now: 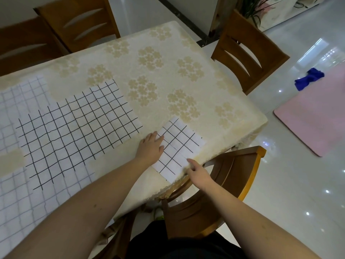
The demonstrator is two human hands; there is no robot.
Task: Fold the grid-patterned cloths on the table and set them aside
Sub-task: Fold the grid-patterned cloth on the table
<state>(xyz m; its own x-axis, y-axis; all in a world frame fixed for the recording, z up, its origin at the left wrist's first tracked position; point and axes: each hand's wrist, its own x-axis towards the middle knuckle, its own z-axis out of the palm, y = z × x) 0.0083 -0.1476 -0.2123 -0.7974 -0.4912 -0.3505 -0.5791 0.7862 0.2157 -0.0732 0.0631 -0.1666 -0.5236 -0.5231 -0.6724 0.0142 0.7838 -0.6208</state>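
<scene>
Forearms: both bare, reaching from the bottom edge toward the table's near right corner.
Left hand (150, 148): palm down, fingers spread flat on the left edge of the folded cloth (180, 146); nothing gripped.
Right hand (198, 171): at the cloth's near corner by the table edge, fingers loosely extended, index fingertip touching the cloth; no grip visible.
Folded cloth: small white rectangle with black grid, lying flat near the table's right edge.
Unfolded cloths: bold-lined grid cloth (74, 131) spread flat left of the hands, overlapping a paler grid cloth (16, 195) further left.
Table (168, 71): covered in cream floral tablecloth.
Surroundings: wooden chair (214, 193) tucked under the near edge; pink mat (317, 116) and blue rag (309, 78) on the floor, right.
</scene>
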